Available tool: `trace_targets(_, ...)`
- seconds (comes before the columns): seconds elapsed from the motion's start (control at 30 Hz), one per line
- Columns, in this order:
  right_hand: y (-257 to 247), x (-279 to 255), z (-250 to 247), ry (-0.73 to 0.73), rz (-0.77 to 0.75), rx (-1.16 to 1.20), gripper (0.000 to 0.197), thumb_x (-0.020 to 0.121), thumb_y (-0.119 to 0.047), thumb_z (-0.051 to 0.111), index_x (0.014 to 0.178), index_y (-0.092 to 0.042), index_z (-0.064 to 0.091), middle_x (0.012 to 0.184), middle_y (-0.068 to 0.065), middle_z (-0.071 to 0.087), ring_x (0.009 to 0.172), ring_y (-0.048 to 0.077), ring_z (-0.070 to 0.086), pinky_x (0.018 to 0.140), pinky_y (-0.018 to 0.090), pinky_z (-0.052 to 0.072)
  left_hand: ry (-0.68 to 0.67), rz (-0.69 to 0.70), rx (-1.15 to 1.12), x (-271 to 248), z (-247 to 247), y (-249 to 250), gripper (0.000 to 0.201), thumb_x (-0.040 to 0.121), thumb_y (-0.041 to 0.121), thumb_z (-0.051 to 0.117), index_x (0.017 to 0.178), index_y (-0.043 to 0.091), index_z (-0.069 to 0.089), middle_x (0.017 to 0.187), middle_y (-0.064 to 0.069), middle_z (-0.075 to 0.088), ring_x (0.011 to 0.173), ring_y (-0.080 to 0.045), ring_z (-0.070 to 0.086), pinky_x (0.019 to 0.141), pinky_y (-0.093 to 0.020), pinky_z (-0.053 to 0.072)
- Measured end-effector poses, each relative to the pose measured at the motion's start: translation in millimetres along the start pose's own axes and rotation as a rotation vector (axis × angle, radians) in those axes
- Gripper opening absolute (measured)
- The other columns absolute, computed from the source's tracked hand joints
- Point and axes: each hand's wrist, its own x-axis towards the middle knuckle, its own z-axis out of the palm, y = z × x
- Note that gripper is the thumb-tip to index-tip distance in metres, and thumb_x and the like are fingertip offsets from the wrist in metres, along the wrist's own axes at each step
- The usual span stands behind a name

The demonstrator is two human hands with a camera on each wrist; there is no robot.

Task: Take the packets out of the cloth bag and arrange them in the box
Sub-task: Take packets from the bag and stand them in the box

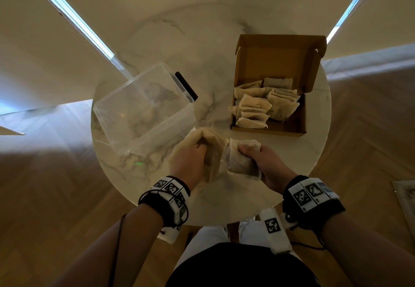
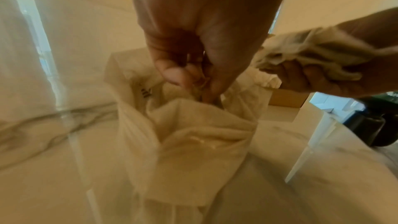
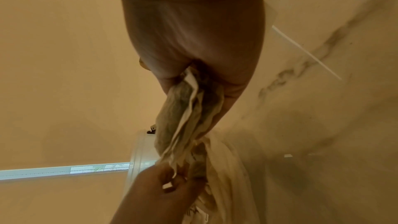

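The cream cloth bag (image 1: 213,152) lies crumpled on the marble table near its front. My left hand (image 1: 190,158) grips the bag's rim, its fingers pinching the cloth (image 2: 193,122) from above. Just right of the bag, my right hand (image 1: 258,158) holds a small bunch of beige packets (image 1: 241,158). Those packets (image 3: 187,113) hang from its curled fingers and touch the bag's mouth (image 3: 221,159). The brown cardboard box (image 1: 289,127) stands open at the right, with several packets (image 1: 262,104) stacked inside on its left and middle.
An empty clear plastic tub (image 1: 143,107) sits left of the bag, with a black object (image 1: 186,85) leaning at its far corner. The round marble table (image 1: 224,44) ends close to my body. Wooden floor surrounds it.
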Motion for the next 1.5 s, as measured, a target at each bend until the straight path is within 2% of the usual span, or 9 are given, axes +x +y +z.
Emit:
trace_targets(0.33, -2, -6, 6, -0.052, -0.103, -0.125, 0.028, 0.097, -0.023, 0.055, 0.101, 0.001, 0.068, 0.100, 0.016, 0.070, 0.093, 0.023, 0.065, 0.081, 0.033, 0.051, 0.064, 0.176, -0.558, -6, -59, 26, 0.015, 0.080, 0.037, 0.066, 0.080, 0.033, 0.052, 0.101, 0.015, 0.049, 0.080, -0.006, 0.052, 0.069, -0.019, 0.045)
trace_targets(0.5, -3, -12, 16, -0.104, -0.119, -0.122, 0.034, 0.104, -0.021, 0.041, 0.110, 0.002, 0.066, 0.110, 0.023, 0.069, 0.102, 0.033, 0.067, 0.094, 0.047, 0.053, -0.035, 0.175, -0.327, 6, -52, 46, 0.021, 0.084, 0.042, 0.064, 0.090, 0.028, 0.049, 0.094, 0.016, 0.048, 0.076, -0.007, 0.051, 0.062, -0.013, 0.040)
trace_targets(0.63, -2, -15, 13, -0.086, -0.094, -0.067, 0.027, 0.103, -0.023, 0.045, 0.103, -0.008, 0.068, 0.099, 0.013, 0.073, 0.091, 0.026, 0.070, 0.080, 0.041, 0.058, -0.176, 0.060, -0.311, 16, -51, 39, 0.046, 0.079, 0.056, 0.064, 0.115, 0.030, 0.051, 0.091, 0.012, 0.055, 0.082, -0.007, 0.052, 0.072, -0.029, 0.046)
trace_targets(0.8, 3, -17, 15, -0.038, -0.101, -0.045, 0.023, 0.101, -0.024, 0.050, 0.093, -0.015, 0.070, 0.093, 0.006, 0.074, 0.084, 0.019, 0.070, 0.073, 0.037, 0.058, -0.223, -0.050, -0.304, 19, -52, 32, 0.031, 0.079, 0.057, 0.065, 0.084, 0.027, 0.056, 0.085, 0.005, 0.057, 0.075, -0.010, 0.051, 0.065, -0.029, 0.042)
trace_targets(0.9, 3, -17, 18, -0.006, -0.110, 0.041, 0.021, 0.099, -0.022, 0.053, 0.099, -0.011, 0.070, 0.098, 0.009, 0.074, 0.087, 0.021, 0.071, 0.074, 0.038, 0.058, -0.153, -0.137, -0.477, 15, -53, 33, 0.033, 0.081, 0.043, 0.069, 0.070, 0.017, 0.052, 0.071, 0.001, 0.052, 0.063, -0.013, 0.048, 0.057, -0.028, 0.039)
trace_targets(1.07, -2, -15, 24, 0.041, -0.128, 0.161, 0.029, 0.100, -0.019, 0.048, 0.115, 0.000, 0.064, 0.109, 0.018, 0.071, 0.096, 0.029, 0.070, 0.078, 0.039, 0.059, -0.183, -0.237, -1.006, 5, -53, 49, 0.036, 0.070, 0.058, 0.071, 0.091, 0.029, 0.071, 0.090, -0.006, 0.074, 0.086, -0.031, 0.070, 0.082, -0.054, 0.056)
trace_targets(1.27, -3, -12, 22, 0.069, -0.072, 0.227, 0.033, 0.102, -0.019, 0.042, 0.121, 0.003, 0.060, 0.117, 0.023, 0.067, 0.099, 0.031, 0.068, 0.072, 0.035, 0.059, -0.116, -0.218, -0.894, -4, -49, 55, 0.014, 0.090, 0.024, 0.066, 0.096, 0.012, 0.068, 0.079, 0.002, 0.071, 0.063, 0.004, 0.063, 0.052, -0.005, 0.044)
trace_targets(1.43, 2, -13, 18, 0.018, -0.057, 0.281, 0.031, 0.103, -0.021, 0.040, 0.119, -0.004, 0.060, 0.105, 0.015, 0.071, 0.086, 0.022, 0.071, 0.065, 0.031, 0.059, -0.243, -0.209, -1.269, -5, -57, 64, 0.021, 0.092, 0.019, 0.061, 0.110, 0.010, 0.066, 0.099, -0.008, 0.074, 0.092, -0.022, 0.071, 0.080, -0.033, 0.058)
trace_targets(1.5, 3, -13, 15, -0.029, -0.053, 0.313, 0.032, 0.105, -0.016, 0.032, 0.110, -0.005, 0.062, 0.086, 0.007, 0.072, 0.068, 0.012, 0.072, 0.052, 0.023, 0.056, -0.237, -0.205, -1.226, -3, -57, 65, 0.021, 0.093, 0.020, 0.060, 0.111, 0.010, 0.066, 0.097, -0.005, 0.074, 0.086, -0.008, 0.071, 0.072, -0.021, 0.056)
